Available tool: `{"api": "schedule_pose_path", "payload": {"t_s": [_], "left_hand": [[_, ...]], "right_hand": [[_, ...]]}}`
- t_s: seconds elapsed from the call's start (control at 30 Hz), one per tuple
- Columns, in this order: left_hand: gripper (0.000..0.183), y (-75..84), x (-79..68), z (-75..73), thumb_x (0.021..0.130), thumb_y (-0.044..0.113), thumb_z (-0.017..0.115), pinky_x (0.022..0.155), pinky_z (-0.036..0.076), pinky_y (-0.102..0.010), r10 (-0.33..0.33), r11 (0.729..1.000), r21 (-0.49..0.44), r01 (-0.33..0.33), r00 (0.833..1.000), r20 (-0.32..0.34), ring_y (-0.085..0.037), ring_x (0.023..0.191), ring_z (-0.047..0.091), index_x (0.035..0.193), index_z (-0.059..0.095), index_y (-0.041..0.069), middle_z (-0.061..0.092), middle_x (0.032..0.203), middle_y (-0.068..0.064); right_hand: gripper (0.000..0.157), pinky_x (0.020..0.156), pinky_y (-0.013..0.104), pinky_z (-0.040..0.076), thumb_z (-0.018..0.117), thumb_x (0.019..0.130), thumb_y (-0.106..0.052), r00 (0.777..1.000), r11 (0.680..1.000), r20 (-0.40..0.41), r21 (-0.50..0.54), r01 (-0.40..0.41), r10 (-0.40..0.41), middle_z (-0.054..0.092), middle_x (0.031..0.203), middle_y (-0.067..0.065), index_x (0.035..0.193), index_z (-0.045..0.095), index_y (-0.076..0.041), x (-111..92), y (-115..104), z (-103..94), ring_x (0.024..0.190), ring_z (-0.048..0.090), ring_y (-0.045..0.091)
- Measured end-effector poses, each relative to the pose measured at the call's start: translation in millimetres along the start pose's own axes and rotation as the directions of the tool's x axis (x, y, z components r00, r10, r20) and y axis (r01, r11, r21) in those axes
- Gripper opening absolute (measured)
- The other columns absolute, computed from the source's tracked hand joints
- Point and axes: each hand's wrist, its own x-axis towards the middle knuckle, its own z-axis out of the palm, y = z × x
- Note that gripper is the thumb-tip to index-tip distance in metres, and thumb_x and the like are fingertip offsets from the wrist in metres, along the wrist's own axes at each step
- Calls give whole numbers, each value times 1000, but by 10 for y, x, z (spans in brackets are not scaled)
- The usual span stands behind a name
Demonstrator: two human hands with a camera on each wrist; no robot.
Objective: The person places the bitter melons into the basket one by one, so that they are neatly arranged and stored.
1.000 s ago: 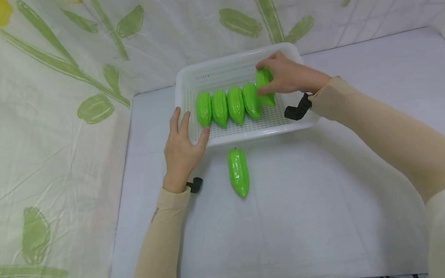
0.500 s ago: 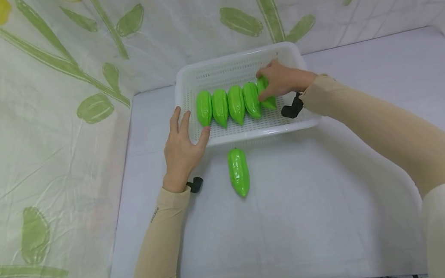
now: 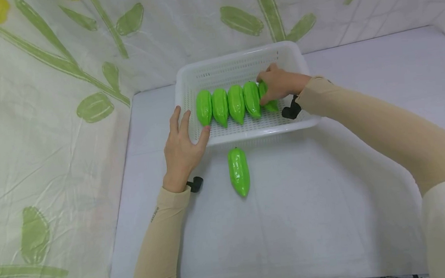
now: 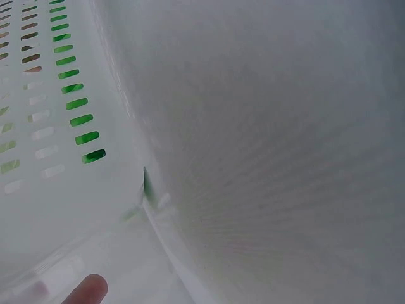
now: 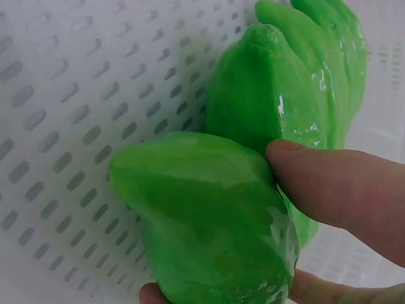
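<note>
My right hand [image 3: 280,84] grips a glossy green ribbed fruit [image 5: 209,221] low inside a white plastic basket [image 3: 260,132]. The thumb lies between this fruit and the neighbouring green fruit [image 3: 252,100]; the hand covers much of the held one in the head view. Several like it stand in a row to its left, pointed ends toward me. My left hand [image 3: 182,152] rests at the basket's front left corner, fingers spread, the thumb [image 3: 204,137] over the rim. In the left wrist view only one fingertip [image 4: 88,291] shows, near the basket's slotted wall [image 4: 38,209].
Another green fruit [image 3: 239,172] lies on the white-covered table [image 3: 309,219] in front of the basket. A flower-patterned curtain [image 3: 199,28] hangs behind the basket and along the left side.
My right hand has lowered its fruit into the basket and drawn slightly toward me, setting the fruit at the right end of the row. The left hand has stayed in place.
</note>
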Motion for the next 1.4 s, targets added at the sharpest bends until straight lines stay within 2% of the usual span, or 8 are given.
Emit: {"api": "schedule_pose_path", "payload": {"t_s": [0.47, 0.67, 0.97, 1.2, 1.4], "left_hand": [[77, -8, -8, 2, 98, 60, 52, 68, 57, -53, 25, 1000, 7, -25, 999, -22, -43, 101, 69, 152, 51, 5, 34, 167, -15], [77, -5, -8, 2, 98, 61, 51, 69, 57, -53, 15, 1000, 7, -15, 1000, -15, -42, 103, 69, 153, 51, 7, 33, 168, -13], [78, -9, -6, 1, 98, 63, 50, 68, 57, -53, 2, 1000, 12, -2, 1000, -5, -43, 101, 69, 153, 50, 8, 32, 169, -12], [78, -9, 0, 0, 98, 62, 50, 69, 58, -53, -1, 1000, 14, 1, 1000, 0, -43, 106, 69, 154, 50, 7, 32, 169, -12], [78, -7, 2, -1, 98, 62, 50, 70, 58, -53, 2, 1000, 18, -2, 1000, -2, -43, 109, 68, 153, 50, 7, 32, 169, -12]], "right_hand": [[102, 119, 63, 34, 78, 90, -34, 999, 1000, -46, -16, -10, 9, 13, 162, 34, 164, 18, -1, 37, 9, 71, 147, 29, 52], [104, 119, 64, 33, 78, 89, -36, 999, 1000, -48, -7, -21, 21, 12, 163, 34, 165, 16, -1, 22, 15, 64, 149, 26, 52], [104, 117, 65, 36, 78, 89, -37, 999, 1000, -44, 4, -14, 14, 13, 162, 34, 165, 16, -2, 23, 12, 66, 147, 30, 51], [112, 118, 65, 35, 78, 89, -36, 999, 1000, -49, 12, -23, 23, 12, 162, 35, 167, 4, -3, -6, -6, 62, 146, 32, 51], [114, 118, 65, 35, 77, 90, -35, 999, 999, -36, 31, -25, 26, 9, 163, 36, 167, 0, -4, -17, -13, 62, 146, 33, 51]]}}
